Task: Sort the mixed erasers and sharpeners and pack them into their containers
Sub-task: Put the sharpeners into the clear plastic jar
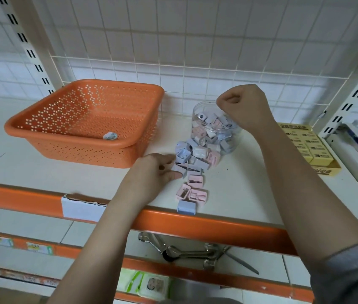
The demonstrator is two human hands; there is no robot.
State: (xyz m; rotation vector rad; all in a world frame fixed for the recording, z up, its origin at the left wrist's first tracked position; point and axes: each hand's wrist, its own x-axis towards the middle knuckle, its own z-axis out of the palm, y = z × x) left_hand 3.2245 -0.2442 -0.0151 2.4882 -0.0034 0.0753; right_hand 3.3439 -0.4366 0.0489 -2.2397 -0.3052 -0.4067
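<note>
Right hand [242, 106] over jar [228, 137], contents perhaps hidden.

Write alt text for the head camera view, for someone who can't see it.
A person's left hand picks at a pile of pastel sharpeners on a white shelf, while the right hand, closed in a fist, hovers over a clear jar of sharpeners. An orange basket sits to the left, a yellow eraser box to the right.

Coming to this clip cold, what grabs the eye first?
The big orange basket at back left, nearly empty. Right of it, a clear jar of pastel sharpeners, with a loose pile spilling toward the shelf edge. The left hand touches the pile; the right hand hovers fisted over the jar.
</note>
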